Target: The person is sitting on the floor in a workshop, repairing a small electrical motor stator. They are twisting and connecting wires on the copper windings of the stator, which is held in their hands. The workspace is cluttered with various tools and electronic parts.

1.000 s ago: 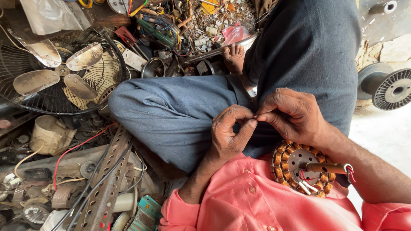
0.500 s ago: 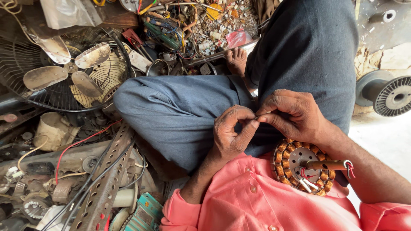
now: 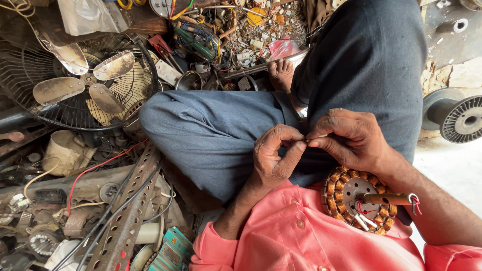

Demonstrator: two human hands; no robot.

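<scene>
At frame centre, the left hand (image 3: 273, 160) and right hand (image 3: 351, 138) pinched a thin wire (image 3: 307, 139) together; steady, gentle tension seemed wise above the copper-wound coil (image 3: 357, 199).

Soft, even daylight, brightest on the pale concrete floor (image 3: 452, 165) at right; shadows are faint, focus sharp throughout, with wide-angle bending toward the edges.

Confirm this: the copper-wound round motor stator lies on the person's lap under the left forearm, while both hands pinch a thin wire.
Wrong side. The head view shows the copper-wound round motor stator under the right forearm. The left hand and right hand do pinch a thin wire together.
</scene>
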